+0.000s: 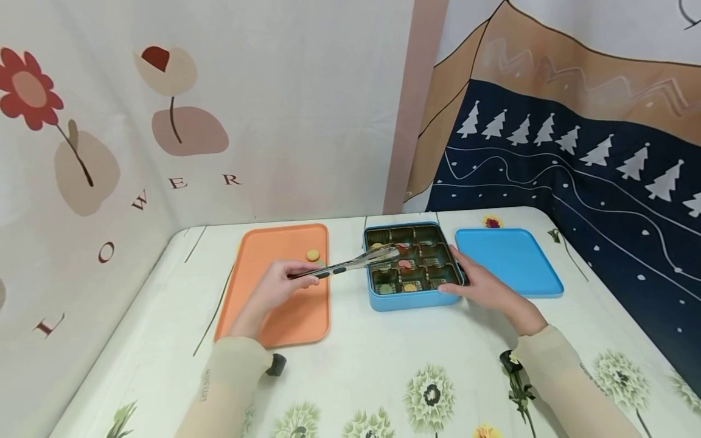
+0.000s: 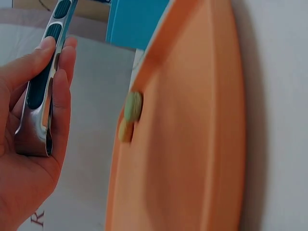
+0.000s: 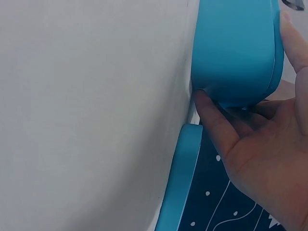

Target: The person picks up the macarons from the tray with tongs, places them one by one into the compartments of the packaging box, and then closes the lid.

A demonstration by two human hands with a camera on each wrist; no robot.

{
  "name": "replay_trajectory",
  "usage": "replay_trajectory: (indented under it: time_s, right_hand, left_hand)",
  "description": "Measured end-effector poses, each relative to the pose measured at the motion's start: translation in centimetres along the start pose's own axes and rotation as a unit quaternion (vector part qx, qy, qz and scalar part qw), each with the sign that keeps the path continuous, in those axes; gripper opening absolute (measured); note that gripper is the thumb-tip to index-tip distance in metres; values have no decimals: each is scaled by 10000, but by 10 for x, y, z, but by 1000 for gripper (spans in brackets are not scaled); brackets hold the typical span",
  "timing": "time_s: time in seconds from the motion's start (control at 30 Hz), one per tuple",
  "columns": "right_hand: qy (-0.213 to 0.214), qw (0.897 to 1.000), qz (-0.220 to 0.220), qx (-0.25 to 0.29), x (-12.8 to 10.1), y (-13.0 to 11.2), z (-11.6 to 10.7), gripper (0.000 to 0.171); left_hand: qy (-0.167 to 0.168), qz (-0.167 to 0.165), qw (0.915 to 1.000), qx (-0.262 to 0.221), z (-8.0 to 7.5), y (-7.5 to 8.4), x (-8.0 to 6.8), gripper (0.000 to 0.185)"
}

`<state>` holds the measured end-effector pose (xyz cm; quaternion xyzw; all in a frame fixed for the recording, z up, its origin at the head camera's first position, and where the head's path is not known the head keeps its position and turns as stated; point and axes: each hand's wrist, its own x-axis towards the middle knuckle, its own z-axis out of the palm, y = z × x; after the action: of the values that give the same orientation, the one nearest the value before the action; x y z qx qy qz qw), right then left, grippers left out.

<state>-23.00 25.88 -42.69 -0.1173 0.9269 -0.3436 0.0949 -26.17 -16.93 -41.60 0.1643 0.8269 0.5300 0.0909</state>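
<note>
My left hand [image 1: 280,283] grips metal tongs [image 1: 350,265] with dark grip pads, thumb on one side and fingers on the other in the left wrist view. The tongs' tips are over a blue box [image 1: 413,301] with a dark divided insert. Inside its compartments lie a pink macaron [image 1: 405,264], a green macaron [image 1: 386,289], a yellow macaron [image 1: 409,287] and others partly hidden by the tongs. Whether the tips pinch anything cannot be told. My right hand [image 1: 477,281] holds the box's right side, thumb at the rim, fingers against the side wall [image 3: 236,57].
An orange tray [image 1: 292,313] lies on the left, bearing a yellow macaron [image 1: 313,255] and a green macaron [image 2: 133,106] near its right edge. To the right of the box is a flat blue lid [image 1: 509,261]. A patterned cloth [image 1: 361,359] covers the table; printed curtains stand behind.
</note>
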Motion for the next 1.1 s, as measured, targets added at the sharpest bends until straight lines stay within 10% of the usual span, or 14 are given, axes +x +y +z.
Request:
replay_trajectory:
  time_s: [1.1]
  right_hand:
    - [-33,10000,-24,55,1,0,-1,102]
  left_hand:
    - [-340,-37,9956,870,85,40,34,24]
